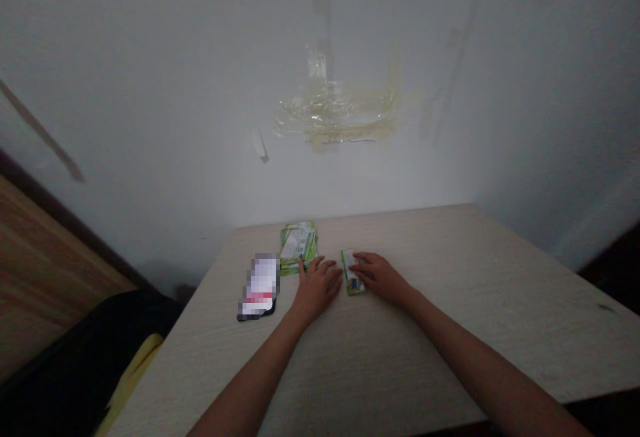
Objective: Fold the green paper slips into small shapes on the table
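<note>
A pile of green and white sachets (298, 245) lies on the pale wooden table (450, 304) near the wall. My left hand (316, 286) rests flat beside the pile, fingers spread, its fingertips touching the pile's near edge. A single green sachet (353, 273) lies to the right of it. My right hand (380, 276) lies over that sachet, its fingers stretched out and pressing on it.
A dark phone (260, 287) with a lit screen lies on the table left of my left hand. A white wall with old tape residue (340, 114) rises behind the table. A dark and yellow object (110, 364) sits low at the left, below the table's edge.
</note>
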`<state>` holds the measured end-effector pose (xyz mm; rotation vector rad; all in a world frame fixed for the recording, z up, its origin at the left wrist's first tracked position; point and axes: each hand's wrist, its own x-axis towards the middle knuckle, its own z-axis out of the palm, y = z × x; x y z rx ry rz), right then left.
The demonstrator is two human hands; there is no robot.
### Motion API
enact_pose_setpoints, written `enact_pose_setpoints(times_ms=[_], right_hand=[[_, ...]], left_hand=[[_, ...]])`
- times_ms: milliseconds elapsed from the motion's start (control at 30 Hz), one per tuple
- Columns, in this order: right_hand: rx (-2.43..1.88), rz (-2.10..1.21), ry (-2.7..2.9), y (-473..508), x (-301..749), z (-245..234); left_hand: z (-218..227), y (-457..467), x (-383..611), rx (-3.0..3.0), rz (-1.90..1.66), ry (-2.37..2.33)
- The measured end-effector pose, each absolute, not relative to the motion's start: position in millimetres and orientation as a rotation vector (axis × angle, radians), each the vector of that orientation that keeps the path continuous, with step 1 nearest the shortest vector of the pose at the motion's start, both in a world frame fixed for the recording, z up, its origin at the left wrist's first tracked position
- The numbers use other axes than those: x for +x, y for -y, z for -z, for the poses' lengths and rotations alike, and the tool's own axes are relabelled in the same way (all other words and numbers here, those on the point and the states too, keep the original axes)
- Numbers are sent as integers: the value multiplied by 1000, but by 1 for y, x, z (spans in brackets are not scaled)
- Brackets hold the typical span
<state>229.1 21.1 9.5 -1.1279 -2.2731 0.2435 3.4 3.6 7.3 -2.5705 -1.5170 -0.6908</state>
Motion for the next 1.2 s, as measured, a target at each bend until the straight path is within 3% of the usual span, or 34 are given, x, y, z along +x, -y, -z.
enact_pose_setpoints(times_ms=[1200], right_hand=[[-1156, -192, 2390, -20, 227, -12]], left_hand=[[-6, -3, 2, -2573, 668, 1541]])
